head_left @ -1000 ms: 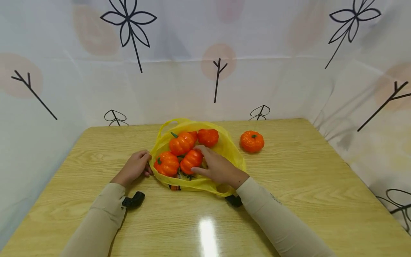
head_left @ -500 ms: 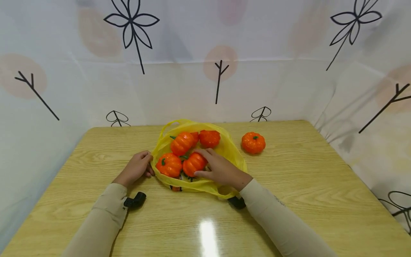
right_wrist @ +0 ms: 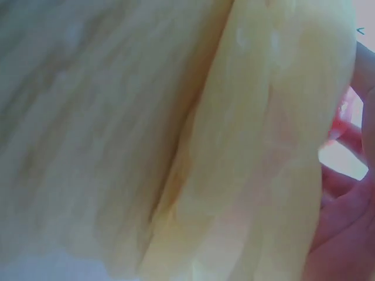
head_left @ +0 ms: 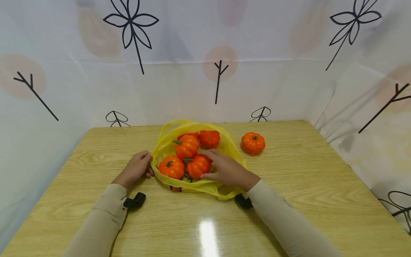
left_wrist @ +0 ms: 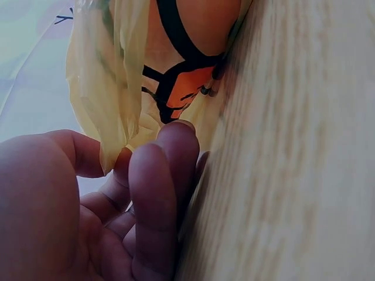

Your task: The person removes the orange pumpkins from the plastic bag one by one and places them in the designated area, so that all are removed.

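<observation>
A yellow plastic bag (head_left: 229, 153) lies on the table with its mouth spread wide and several orange toy pumpkins inside. My left hand (head_left: 138, 166) pinches the bag's left rim; in the left wrist view, thumb and finger have the thin plastic (left_wrist: 111, 117) between them. Reaching in over the right rim, my right hand (head_left: 226, 169) grips a pumpkin (head_left: 198, 167) at the front, thumb on the near side. A second pumpkin (head_left: 171, 167) sits to its left, a third (head_left: 187, 146) behind. In the right wrist view, bag plastic (right_wrist: 263, 164) covers most of the scene.
Another orange pumpkin (head_left: 253, 143) stands on the wooden table (head_left: 314, 185), right of the bag. A reddish-orange pumpkin (head_left: 209, 139) rests at the back inside the bag. A patterned cloth (head_left: 218, 43) hangs behind the table. Black wrist devices (head_left: 135, 201) sit at both cuffs.
My right hand has shifted slightly right and nearer with its pumpkin. The pumpkin behind has rolled toward the middle, and the left one has edged right. My left hand stays at the rim.
</observation>
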Motion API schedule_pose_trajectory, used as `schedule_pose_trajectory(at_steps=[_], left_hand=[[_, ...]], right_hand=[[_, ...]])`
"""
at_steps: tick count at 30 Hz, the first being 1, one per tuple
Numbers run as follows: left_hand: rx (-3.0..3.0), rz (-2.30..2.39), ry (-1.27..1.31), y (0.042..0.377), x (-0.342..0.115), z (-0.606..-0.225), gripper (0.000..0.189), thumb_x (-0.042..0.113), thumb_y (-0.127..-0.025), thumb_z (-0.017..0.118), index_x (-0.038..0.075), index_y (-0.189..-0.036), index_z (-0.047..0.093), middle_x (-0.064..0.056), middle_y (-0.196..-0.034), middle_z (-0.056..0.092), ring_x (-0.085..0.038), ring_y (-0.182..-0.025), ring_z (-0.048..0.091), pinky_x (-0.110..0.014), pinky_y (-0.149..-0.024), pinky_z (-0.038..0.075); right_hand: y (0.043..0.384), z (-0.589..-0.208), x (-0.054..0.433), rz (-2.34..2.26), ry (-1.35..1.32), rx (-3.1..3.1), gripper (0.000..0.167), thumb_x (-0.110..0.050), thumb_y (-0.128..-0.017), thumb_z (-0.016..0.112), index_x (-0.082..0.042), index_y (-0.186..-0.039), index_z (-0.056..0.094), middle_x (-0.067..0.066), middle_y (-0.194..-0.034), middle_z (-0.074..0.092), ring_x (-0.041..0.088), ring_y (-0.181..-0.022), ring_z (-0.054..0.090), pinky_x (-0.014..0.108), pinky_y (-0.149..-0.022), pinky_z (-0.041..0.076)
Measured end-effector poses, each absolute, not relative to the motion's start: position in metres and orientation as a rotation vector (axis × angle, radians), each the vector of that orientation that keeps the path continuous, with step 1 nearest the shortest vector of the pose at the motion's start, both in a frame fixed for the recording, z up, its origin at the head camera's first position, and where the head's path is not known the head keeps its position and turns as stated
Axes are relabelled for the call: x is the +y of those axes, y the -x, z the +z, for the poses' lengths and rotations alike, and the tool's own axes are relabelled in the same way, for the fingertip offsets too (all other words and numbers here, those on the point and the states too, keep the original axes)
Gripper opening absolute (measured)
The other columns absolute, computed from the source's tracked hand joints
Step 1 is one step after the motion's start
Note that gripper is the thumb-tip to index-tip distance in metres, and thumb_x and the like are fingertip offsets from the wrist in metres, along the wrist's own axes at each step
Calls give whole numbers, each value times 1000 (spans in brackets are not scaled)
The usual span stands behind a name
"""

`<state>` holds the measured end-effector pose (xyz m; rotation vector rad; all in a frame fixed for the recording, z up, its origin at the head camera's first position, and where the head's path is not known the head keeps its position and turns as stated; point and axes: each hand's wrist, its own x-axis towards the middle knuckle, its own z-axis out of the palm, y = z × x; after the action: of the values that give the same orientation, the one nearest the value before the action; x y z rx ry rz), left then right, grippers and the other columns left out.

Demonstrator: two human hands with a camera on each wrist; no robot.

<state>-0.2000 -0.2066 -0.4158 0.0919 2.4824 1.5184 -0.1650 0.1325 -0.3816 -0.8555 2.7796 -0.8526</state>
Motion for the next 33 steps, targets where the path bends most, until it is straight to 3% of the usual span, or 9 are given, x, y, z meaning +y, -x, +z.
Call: schedule_pose_trajectory(at_steps=[19,33], left_hand=[[2481,1508,-82,202,-207,-415,26,20,-105,37,3,-93,52,-12,-70,65,-21,-61,64,-32,-59,57],[2490,1506,-110,200,-207,-414,27,20,-105,37,2,-95,54,-10,-70,66,-20,-62,65,-31,-59,58]], right_hand=[[160,-367,165,-742,851,2893,72,-49,-86,75,-27,-148,45,9,-149,49,28,-134,53,49,-107,47],[155,-352,176,-719,881,2992,74,-43,-86,77,-24,-149,44,14,-148,49,34,-128,58,53,-100,52]])
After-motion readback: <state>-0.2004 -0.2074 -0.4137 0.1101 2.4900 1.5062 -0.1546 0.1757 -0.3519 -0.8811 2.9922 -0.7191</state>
